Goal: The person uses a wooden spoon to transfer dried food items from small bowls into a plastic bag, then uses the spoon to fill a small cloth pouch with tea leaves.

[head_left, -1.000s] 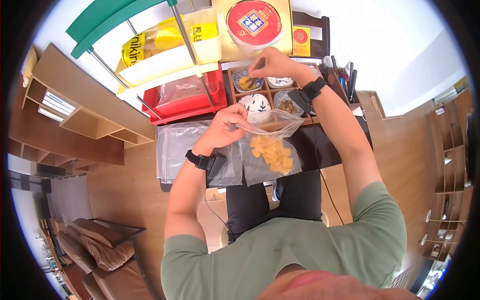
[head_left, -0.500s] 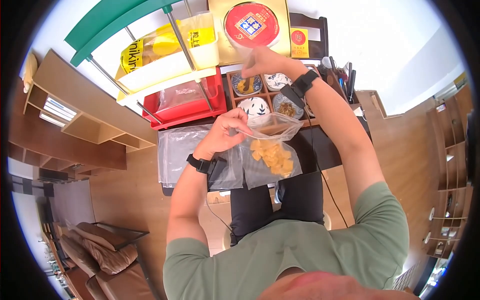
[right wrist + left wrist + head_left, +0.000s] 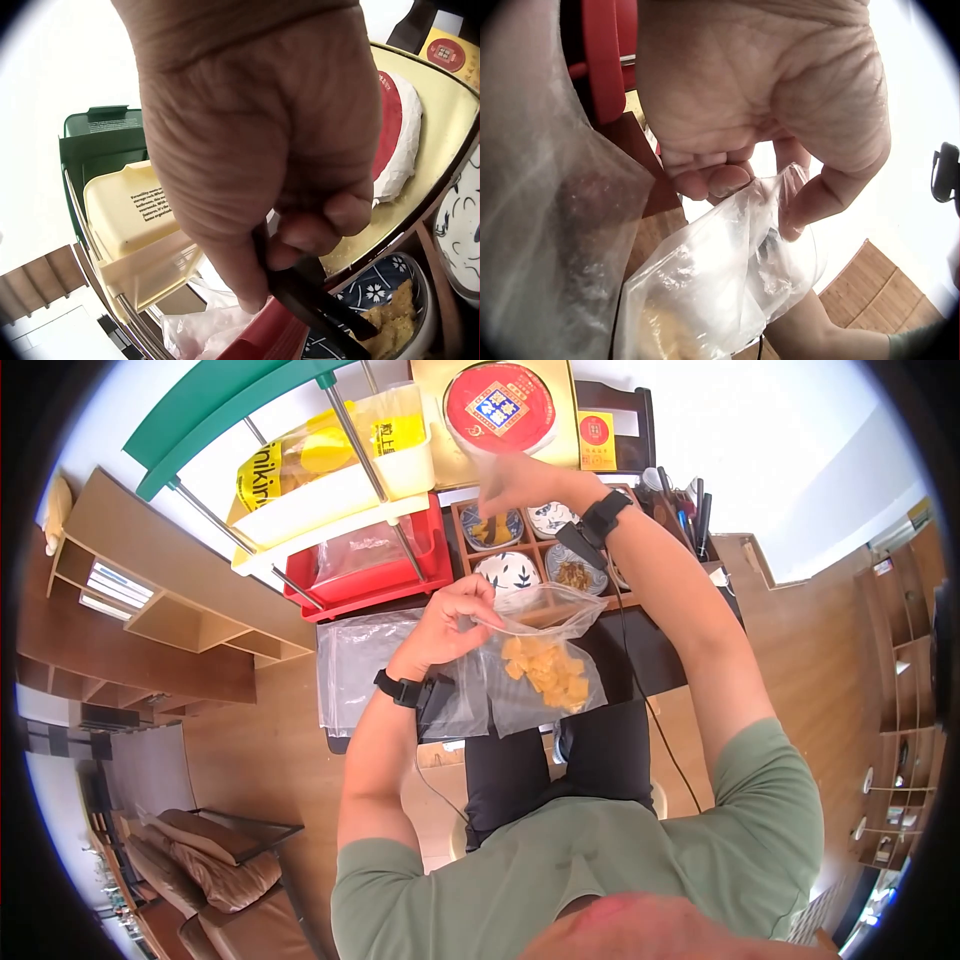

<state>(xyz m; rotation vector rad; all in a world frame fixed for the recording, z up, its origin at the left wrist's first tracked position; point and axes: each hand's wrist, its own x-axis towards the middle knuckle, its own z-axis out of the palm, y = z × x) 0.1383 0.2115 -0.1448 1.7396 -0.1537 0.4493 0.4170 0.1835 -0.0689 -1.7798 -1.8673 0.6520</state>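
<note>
1. Head view: pinches the thin, crinkly lip of a clear plastic bag [image 3: 575,618] in the left hand [image 3: 452,622].
2. Has chunky yellow pieces [image 3: 548,672] inside this bag, in front of the tray and over the dark table [image 3: 662,660].
3. Shows flat, shiny plastic sheets [image 3: 365,660] beside it.
4. Right wrist view: grips smooth dark tongs [image 3: 298,289] with two long arms in the right hand [image 3: 262,150].
5. Points the tips at bumpy yellow lumps [image 3: 396,322] in a blue bowl with white flowers [image 3: 381,274]; hard to tell if touching.
6. Shows this round bowl in a square slot of the brown wooden tray [image 3: 437,262], near a stiff gold box [image 3: 428,405].
</note>
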